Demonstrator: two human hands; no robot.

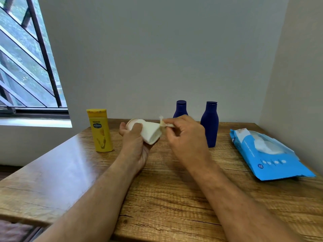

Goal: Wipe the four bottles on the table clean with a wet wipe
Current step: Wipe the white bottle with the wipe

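The right hand [185, 135] covers the rear blue bottle [180, 109] below its shoulder. The white bottle [150, 132] is partly wrapped by the left hand [134, 142] — its label unseen. Print on the wipes pack [272, 159] is too small to read, and the desk [174, 198] runs off the bottom edge.

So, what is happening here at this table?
A person is cleaning bottles. The left hand holds a white bottle sideways above the wooden table, and the right hand pinches a wet wipe at its end. A yellow bottle and two dark blue bottles stand upright on the table. An open pack of wipes lies at the right.
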